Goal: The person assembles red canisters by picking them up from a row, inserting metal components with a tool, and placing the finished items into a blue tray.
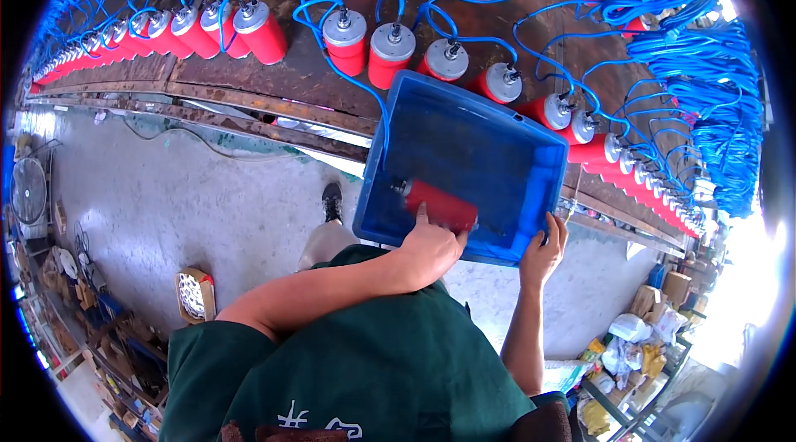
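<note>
A blue plastic tub [383, 139] rests with its far side at the table's edge and its near side toward my body. Inside it a red cylinder [441, 205] with a metal fitting at its left end lies on its side, slightly blurred. My left hand [431, 245] reaches over the near rim and grips this cylinder, index finger along its side. A blue cable runs over the tub's left wall toward the fitting. At the tub's near right corner, my right hand [544, 253] holds the rim. Whether the dark tub bottom carries liquid I cannot tell.
Several red cylinders [346, 52] with silver tops and blue cables stand in a row along the brown table [240, 81]. Coiled blue cables [705, 102] are piled at right. On the floor sit an open cardboard box [207, 297], a fan [30, 191] and bags [630, 328].
</note>
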Demonstrator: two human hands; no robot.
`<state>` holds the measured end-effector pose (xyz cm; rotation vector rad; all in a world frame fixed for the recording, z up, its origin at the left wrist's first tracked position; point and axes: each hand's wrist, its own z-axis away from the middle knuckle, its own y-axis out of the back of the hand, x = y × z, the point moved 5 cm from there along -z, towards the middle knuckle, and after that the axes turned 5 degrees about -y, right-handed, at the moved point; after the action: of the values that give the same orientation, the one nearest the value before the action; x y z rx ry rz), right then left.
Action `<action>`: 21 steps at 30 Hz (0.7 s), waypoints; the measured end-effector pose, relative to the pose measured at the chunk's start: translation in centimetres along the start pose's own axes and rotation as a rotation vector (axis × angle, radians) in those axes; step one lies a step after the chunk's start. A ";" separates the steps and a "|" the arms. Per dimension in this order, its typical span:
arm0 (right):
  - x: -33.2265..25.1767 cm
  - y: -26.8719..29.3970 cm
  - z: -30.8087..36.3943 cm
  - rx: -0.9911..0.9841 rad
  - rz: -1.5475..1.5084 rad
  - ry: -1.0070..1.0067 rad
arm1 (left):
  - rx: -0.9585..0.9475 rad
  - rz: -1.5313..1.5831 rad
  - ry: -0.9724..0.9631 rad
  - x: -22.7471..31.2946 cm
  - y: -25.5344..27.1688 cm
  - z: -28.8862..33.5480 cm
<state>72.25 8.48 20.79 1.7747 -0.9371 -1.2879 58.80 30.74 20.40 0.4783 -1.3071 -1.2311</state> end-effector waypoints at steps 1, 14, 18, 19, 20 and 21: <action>0.0 0.1 -0.1 0.004 0.000 -0.002 | 0.000 -0.003 -0.004 0.0 0.0 -0.2; 0.2 0.3 -0.6 -0.063 -0.048 -0.034 | -0.040 0.042 0.010 -0.5 -0.5 -0.7; 0.2 0.4 -0.6 -0.073 -0.080 -0.063 | -0.014 0.034 0.014 -0.5 -0.4 -0.4; 0.2 0.4 -0.6 -0.074 -0.082 -0.059 | -0.012 0.034 0.018 -0.5 -0.5 -0.4; 0.3 0.3 -0.6 -0.078 -0.087 -0.073 | 0.005 0.020 0.020 -0.5 -0.7 -0.4; 0.4 0.3 -0.6 -0.082 -0.090 -0.089 | 0.020 0.007 0.020 -0.5 -0.6 -0.4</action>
<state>72.91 8.07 21.04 1.7249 -0.8491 -1.4520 58.98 30.82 19.61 0.4984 -1.3046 -1.2057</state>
